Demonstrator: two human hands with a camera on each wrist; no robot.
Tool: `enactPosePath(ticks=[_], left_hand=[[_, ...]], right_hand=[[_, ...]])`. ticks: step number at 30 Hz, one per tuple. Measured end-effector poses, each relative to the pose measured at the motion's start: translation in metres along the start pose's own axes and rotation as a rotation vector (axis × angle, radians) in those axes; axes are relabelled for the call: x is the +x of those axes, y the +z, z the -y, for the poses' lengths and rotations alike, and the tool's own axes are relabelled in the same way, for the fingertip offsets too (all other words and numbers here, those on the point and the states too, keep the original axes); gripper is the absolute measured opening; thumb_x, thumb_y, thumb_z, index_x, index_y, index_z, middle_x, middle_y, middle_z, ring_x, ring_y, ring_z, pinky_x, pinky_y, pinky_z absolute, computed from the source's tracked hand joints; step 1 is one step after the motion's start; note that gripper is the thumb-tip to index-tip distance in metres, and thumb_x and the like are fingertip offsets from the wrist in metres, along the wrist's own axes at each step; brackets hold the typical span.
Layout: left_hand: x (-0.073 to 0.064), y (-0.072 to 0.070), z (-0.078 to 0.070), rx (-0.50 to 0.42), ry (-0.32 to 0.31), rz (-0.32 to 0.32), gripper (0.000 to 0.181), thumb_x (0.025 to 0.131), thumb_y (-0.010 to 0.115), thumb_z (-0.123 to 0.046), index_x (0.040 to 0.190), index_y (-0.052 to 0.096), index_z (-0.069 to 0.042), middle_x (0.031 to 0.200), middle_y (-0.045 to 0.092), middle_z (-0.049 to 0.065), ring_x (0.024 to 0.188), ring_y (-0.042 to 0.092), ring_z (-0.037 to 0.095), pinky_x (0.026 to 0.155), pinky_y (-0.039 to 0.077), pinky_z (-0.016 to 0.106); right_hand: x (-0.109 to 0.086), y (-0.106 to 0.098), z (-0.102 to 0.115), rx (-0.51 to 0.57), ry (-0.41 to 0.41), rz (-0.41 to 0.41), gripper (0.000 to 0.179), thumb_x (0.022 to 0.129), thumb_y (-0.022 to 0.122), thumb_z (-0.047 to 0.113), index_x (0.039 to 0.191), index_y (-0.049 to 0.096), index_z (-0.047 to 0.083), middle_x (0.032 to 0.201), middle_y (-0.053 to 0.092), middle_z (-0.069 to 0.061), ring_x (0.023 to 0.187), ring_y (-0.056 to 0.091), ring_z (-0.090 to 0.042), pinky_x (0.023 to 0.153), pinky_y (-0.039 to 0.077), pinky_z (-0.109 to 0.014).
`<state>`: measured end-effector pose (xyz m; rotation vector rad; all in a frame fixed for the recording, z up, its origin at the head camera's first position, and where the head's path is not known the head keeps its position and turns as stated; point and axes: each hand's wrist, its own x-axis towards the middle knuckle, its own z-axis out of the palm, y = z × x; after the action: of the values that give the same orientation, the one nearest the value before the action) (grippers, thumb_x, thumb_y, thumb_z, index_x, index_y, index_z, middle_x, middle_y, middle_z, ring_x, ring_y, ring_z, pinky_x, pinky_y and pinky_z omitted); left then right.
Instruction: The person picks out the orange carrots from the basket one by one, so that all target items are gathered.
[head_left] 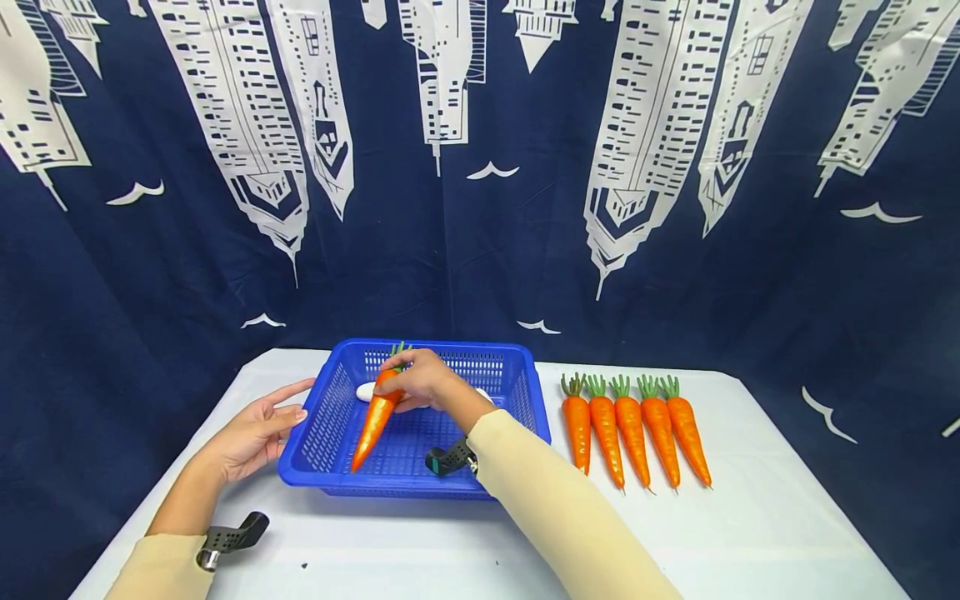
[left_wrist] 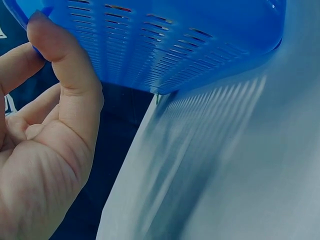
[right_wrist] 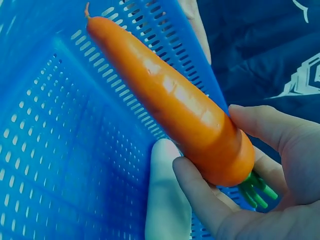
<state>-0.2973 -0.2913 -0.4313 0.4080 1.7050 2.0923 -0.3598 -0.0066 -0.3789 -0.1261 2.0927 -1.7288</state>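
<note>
My right hand (head_left: 423,379) grips an orange carrot (head_left: 377,417) near its green-topped end, over the blue plastic basket (head_left: 300,477). The tapered tip of the carrot points down toward the basket's front left. In the right wrist view, thumb and fingers hold the carrot (right_wrist: 165,95) from both sides at its thick end. A smooth white, long, rounded thing (right_wrist: 167,195) lies in the basket below it, partly hidden by the carrot and hand. My left hand (head_left: 255,433) is at the basket's left side. Its thumb (left_wrist: 65,50) and forefinger pinch the rim in the left wrist view.
Several carrots (head_left: 630,429) lie side by side on the white table (head_left: 750,517), right of the basket, green tops toward the back. A dark blue curtain (head_left: 450,250) with white building prints hangs behind the table.
</note>
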Motion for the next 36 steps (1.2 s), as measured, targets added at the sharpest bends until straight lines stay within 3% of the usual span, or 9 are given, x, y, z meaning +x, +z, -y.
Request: enactPosePath(ticks=[12, 23, 30, 36], left_hand=[[0.000, -0.001, 0.000, -0.001, -0.004, -0.008, 0.055, 0.108, 0.045, -0.004, 0.158, 0.027, -0.019, 0.115, 0.073, 0.000, 0.100, 0.075, 0.016, 0.088, 0.064, 0.037], [0.000, 0.000, 0.000, 0.011, -0.008, -0.019, 0.053, 0.108, 0.047, -0.005, 0.156, 0.032, -0.021, 0.115, 0.073, 0.000, 0.100, 0.075, 0.016, 0.088, 0.063, 0.037], [-0.001, 0.000, 0.000, 0.039, -0.025, -0.051, 0.057, 0.108, 0.048, -0.007, 0.159, 0.026, -0.016, 0.115, 0.074, -0.001, 0.100, 0.075, 0.016, 0.087, 0.064, 0.037], [-0.001, 0.001, -0.001, 0.038, -0.019, -0.036, 0.059, 0.108, 0.048, -0.007, 0.161, 0.022, -0.013, 0.116, 0.074, 0.000, 0.100, 0.076, 0.017, 0.088, 0.064, 0.038]], right_hand=[[-0.012, -0.021, 0.002, 0.103, -0.004, 0.046, 0.046, 0.083, 0.077, -0.007, 0.126, 0.069, 0.004, 0.114, 0.062, -0.019, 0.091, 0.069, -0.034, 0.092, 0.060, -0.055], [-0.024, -0.038, -0.001, 0.118, -0.024, 0.074, 0.052, 0.087, 0.073, -0.005, 0.137, 0.064, 0.008, 0.120, 0.065, -0.020, 0.097, 0.074, -0.037, 0.089, 0.061, -0.055], [-0.032, -0.050, -0.001, 0.132, -0.036, 0.079, 0.049, 0.091, 0.069, -0.002, 0.138, 0.063, 0.008, 0.129, 0.062, -0.022, 0.100, 0.073, -0.039, 0.091, 0.060, -0.055], [-0.042, -0.058, 0.001, 0.136, -0.035, 0.085, 0.047, 0.091, 0.072, 0.001, 0.137, 0.065, 0.012, 0.131, 0.063, -0.021, 0.103, 0.074, -0.038, 0.092, 0.060, -0.055]])
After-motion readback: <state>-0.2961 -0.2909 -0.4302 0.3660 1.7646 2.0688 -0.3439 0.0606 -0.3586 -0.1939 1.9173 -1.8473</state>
